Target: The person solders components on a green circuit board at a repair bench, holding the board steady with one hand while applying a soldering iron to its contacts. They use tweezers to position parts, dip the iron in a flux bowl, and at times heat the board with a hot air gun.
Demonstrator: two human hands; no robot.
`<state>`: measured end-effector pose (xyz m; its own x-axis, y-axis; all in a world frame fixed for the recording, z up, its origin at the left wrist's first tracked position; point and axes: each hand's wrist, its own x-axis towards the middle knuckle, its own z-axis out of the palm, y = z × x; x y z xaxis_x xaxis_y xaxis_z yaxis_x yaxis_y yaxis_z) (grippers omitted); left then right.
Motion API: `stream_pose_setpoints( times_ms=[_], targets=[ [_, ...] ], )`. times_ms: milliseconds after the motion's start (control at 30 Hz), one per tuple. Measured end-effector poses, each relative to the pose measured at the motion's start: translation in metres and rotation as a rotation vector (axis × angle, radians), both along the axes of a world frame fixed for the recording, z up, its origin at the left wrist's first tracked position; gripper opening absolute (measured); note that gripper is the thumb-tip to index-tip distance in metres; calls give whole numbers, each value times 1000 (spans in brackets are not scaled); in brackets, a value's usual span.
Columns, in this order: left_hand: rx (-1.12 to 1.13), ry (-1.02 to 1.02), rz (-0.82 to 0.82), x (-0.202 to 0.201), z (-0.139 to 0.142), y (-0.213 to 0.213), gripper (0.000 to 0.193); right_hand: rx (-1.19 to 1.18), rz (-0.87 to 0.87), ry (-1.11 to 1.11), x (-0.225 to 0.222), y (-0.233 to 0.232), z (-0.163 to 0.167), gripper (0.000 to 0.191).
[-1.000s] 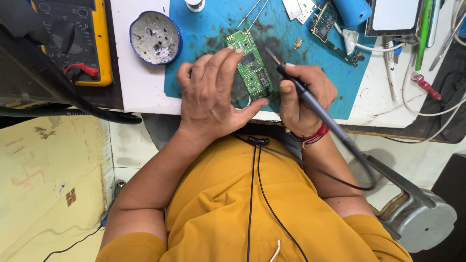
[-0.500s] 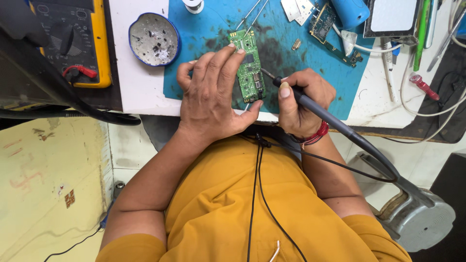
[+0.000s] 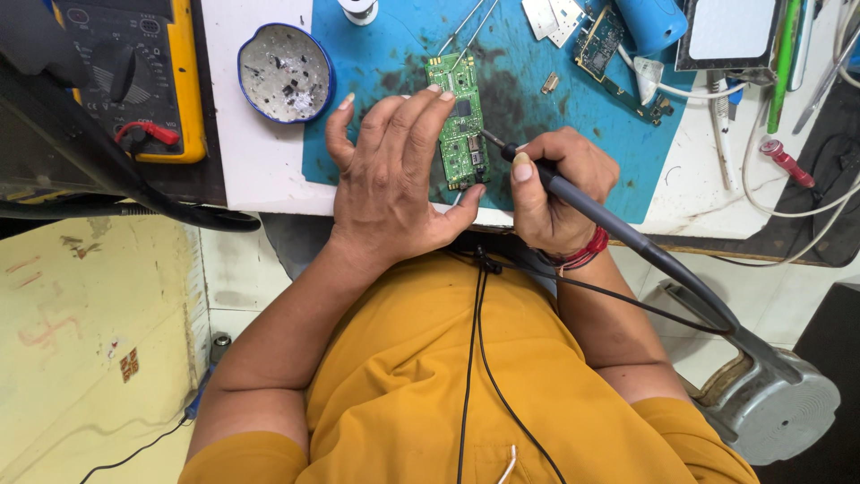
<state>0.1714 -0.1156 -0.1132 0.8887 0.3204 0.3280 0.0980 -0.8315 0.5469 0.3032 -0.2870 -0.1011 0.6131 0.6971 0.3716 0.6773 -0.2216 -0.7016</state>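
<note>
A narrow green circuit board (image 3: 460,116) lies on a stained blue work mat (image 3: 528,99) at the bench edge. My left hand (image 3: 394,179) rests flat on the mat with its fingertips and thumb pressing the board's left side and lower end. My right hand (image 3: 555,188) grips a dark soldering iron (image 3: 573,197) like a pen. Its metal tip touches the board's right edge near the lower half. The iron's cable trails down to the right past my red wrist thread.
A round blue-rimmed dish (image 3: 285,72) with dark residue stands left of the mat. A yellow multimeter (image 3: 134,76) sits at far left. Another board (image 3: 609,49), a blue cylinder (image 3: 654,22), tweezers and wires crowd the back right. A metal stool (image 3: 770,403) is below right.
The green board has turned from tilted to nearly upright under my left hand. The iron tip has moved onto its right edge.
</note>
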Motion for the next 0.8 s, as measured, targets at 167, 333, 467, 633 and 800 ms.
stream_pose_setpoints(
  times_ms=[167,333,467,633,800],
  targets=[
    [-11,1,-2,0,-1,-1,86,-9,5,-3,1,3,1,13],
    [-26,6,-6,1,-2,-1,86,-16,17,-11,2,3,3,12],
    [-27,10,-10,1,-3,-1,86,-13,20,-3,2,3,3,12],
    [-33,11,-11,1,-2,-2,87,-20,15,-2,1,3,4,12],
    [-28,9,-9,1,-2,-2,87,-21,17,-10,2,3,4,13]
  ],
)
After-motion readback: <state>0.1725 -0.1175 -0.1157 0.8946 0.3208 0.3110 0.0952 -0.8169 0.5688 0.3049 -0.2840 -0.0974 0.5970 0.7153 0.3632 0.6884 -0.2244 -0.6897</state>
